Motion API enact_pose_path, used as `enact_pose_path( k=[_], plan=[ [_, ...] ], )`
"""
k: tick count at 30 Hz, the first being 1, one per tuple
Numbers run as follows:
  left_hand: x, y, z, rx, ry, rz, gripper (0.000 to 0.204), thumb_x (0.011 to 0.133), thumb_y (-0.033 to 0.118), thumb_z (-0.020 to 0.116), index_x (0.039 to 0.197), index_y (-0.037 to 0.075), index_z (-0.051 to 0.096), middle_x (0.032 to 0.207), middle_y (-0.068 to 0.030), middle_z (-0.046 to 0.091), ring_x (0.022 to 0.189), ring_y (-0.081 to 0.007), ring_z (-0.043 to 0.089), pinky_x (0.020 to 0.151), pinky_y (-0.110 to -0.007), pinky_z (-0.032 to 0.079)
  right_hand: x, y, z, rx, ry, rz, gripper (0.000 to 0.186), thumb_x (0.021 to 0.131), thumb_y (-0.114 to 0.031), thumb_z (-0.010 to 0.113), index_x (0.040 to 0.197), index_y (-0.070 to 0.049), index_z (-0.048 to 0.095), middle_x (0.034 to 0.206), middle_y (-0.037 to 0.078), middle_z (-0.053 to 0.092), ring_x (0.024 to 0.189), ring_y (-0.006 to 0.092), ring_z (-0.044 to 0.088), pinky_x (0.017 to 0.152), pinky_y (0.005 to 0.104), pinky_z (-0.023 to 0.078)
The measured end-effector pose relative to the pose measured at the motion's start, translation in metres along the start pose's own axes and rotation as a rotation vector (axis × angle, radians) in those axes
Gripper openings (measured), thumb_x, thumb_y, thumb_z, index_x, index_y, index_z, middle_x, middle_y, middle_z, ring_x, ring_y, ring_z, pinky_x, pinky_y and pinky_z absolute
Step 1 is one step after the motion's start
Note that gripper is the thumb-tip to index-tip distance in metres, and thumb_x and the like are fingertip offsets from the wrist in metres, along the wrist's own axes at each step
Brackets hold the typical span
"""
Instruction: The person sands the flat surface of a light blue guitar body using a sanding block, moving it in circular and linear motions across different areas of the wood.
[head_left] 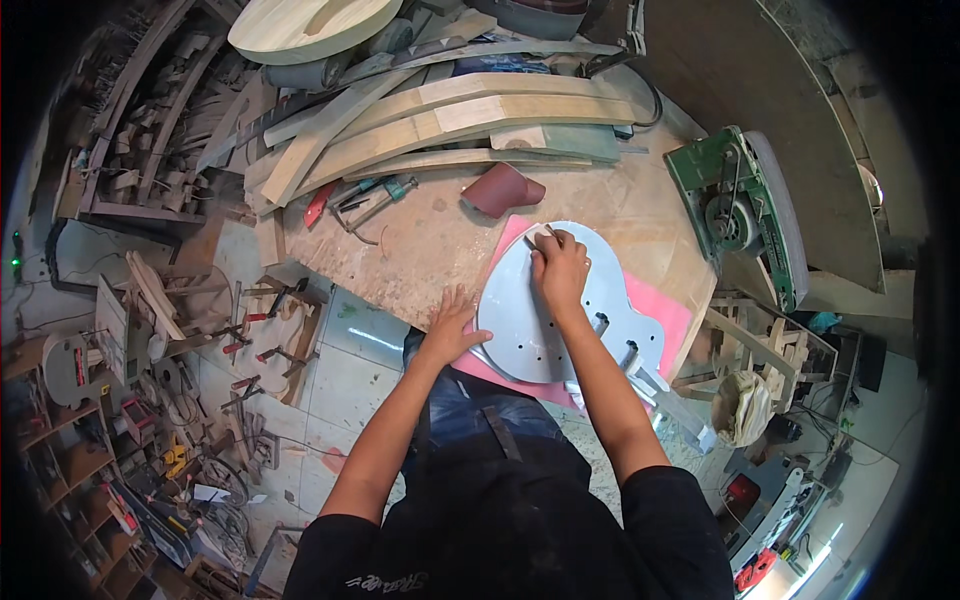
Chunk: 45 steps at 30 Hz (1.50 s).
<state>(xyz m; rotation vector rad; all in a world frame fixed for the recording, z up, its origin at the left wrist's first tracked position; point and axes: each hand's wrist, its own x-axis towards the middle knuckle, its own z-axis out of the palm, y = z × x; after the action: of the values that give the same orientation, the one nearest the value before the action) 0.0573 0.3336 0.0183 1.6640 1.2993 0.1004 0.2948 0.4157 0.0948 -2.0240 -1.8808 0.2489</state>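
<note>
A pale blue-grey guitar body (522,320) with holes and cutouts lies face up on a pink sheet (650,300) at the workbench's front edge. My right hand (560,265) is closed round a small pale block (540,235), pressed on the upper part of the body. My left hand (452,320) is spread, its thumb at the body's left edge and its fingers on the bench beside it. A pale neck-like piece (675,410) sticks out from the body at the lower right, partly behind my right arm.
Curved timber strips (470,115) pile across the back of the bench (370,260), with clamps (380,200) and a maroon roll (495,190) before them. A green belt machine (730,210) stands right. Clamped wooden bodies (290,360) and cluttered shelves (40,450) are left.
</note>
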Motion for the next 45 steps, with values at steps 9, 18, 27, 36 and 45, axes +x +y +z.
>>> enact_pose_path(
  k=[9, 18, 27, 36, 45],
  plan=[
    [-0.001, -0.008, 0.003, -0.010, 0.039, 0.026, 0.097, 0.084, 0.071, 0.070, 0.158, 0.014, 0.048, 0.175, -0.0234, 0.014, 0.162, -0.0457, 0.002, 0.121, -0.075, 0.011, -0.042, -0.008, 0.006, -0.039, -0.143, -0.172, 0.034, 0.085, -0.016, 0.073, 0.119, -0.017, 0.073, 0.136, 0.010, 0.063, 0.116, 0.0373, 0.059, 0.095, 0.0544, 0.048],
    [-0.003, -0.003, -0.001, -0.016, 0.043, 0.009, 0.098, 0.084, 0.071, 0.070, 0.158, 0.011, 0.048, 0.175, -0.0239, 0.015, 0.162, -0.0458, 0.003, 0.121, -0.075, 0.010, -0.075, -0.025, 0.012, 0.016, -0.162, -0.229, 0.035, 0.083, -0.018, 0.076, 0.118, -0.019, 0.073, 0.136, 0.011, 0.061, 0.118, 0.0375, 0.059, 0.096, 0.0538, 0.049],
    [-0.003, 0.001, -0.002, -0.014, 0.024, 0.002, 0.095, 0.085, 0.067, 0.072, 0.156, 0.009, 0.050, 0.174, -0.0243, 0.016, 0.162, -0.0468, 0.005, 0.122, -0.074, 0.011, -0.043, -0.017, 0.016, -0.072, -0.062, -0.063, 0.035, 0.085, -0.016, 0.073, 0.120, -0.018, 0.071, 0.134, 0.011, 0.062, 0.114, 0.0380, 0.059, 0.093, 0.0539, 0.048],
    [-0.004, 0.017, -0.025, -0.110, 0.027, 0.004, 0.079, 0.088, 0.050, 0.078, 0.149, 0.004, 0.056, 0.154, -0.0287, 0.052, 0.145, -0.0447, 0.049, 0.117, -0.055, 0.040, 0.011, 0.027, -0.016, -0.030, -0.070, 0.165, 0.037, 0.086, -0.019, 0.073, 0.123, -0.020, 0.072, 0.127, 0.013, 0.067, 0.111, 0.0383, 0.064, 0.095, 0.0549, 0.051],
    [-0.071, 0.158, -0.093, -0.894, 0.452, 0.321, 0.052, 0.090, 0.012, 0.082, 0.136, -0.003, 0.064, 0.116, -0.0139, 0.072, 0.109, -0.0219, 0.070, 0.097, -0.036, 0.056, -0.065, -0.050, -0.120, 2.071, -0.740, 0.564, 0.046, 0.107, -0.029, 0.049, 0.149, -0.010, 0.051, 0.132, 0.011, 0.068, 0.109, 0.0268, 0.069, 0.087, 0.0440, 0.059]
  ],
)
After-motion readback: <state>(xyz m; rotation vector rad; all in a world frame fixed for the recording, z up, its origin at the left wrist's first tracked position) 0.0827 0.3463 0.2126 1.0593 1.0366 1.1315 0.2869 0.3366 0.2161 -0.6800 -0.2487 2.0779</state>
